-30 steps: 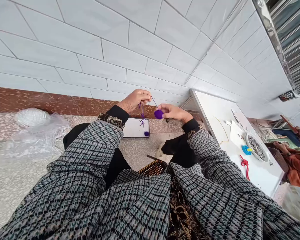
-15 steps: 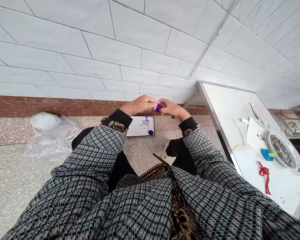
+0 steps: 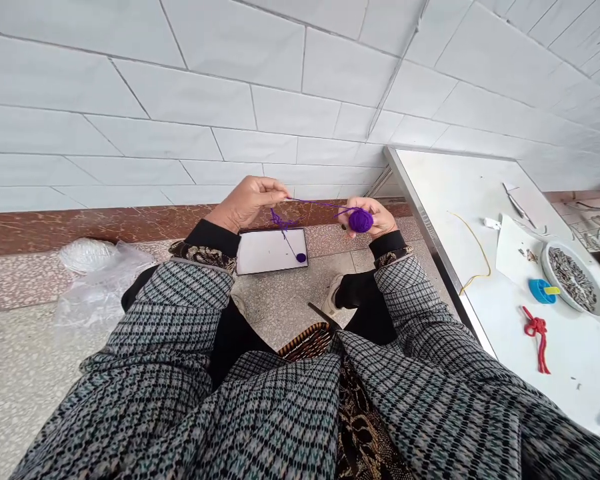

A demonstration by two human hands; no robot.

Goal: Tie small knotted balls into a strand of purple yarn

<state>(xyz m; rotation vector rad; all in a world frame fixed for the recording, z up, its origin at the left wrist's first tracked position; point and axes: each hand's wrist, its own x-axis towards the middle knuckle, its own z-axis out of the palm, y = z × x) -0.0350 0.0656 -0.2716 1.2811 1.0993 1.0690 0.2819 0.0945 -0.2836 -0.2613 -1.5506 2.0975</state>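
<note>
My right hand [image 3: 375,217] holds a ball of purple yarn [image 3: 361,221], its fingers behind and around it. A strand of purple yarn [image 3: 315,202] runs nearly level from the ball to my left hand [image 3: 254,200], where thumb and fingertips pinch it. Below the left hand a loose purple tangle [image 3: 280,221] hangs. From it a thread slopes down to a smaller dark purple ball [image 3: 301,257], which lies at the right end of a shallow white tray [image 3: 267,253] with a dark rim on the floor.
To the right stands a white table [image 3: 440,193] bearing a red knotted cord [image 3: 536,333], a blue lid-like piece [image 3: 543,291], a bowl of seeds [image 3: 575,277] and a yellow cord [image 3: 480,257]. A clear plastic bag [image 3: 105,287] with white yarn lies left on the floor. A tiled wall [image 3: 180,93] rises ahead.
My hands have moved apart, left hand leftward and right hand rightward with the yarn ball. The strand between them is now drawn out. The view has shifted slightly.
</note>
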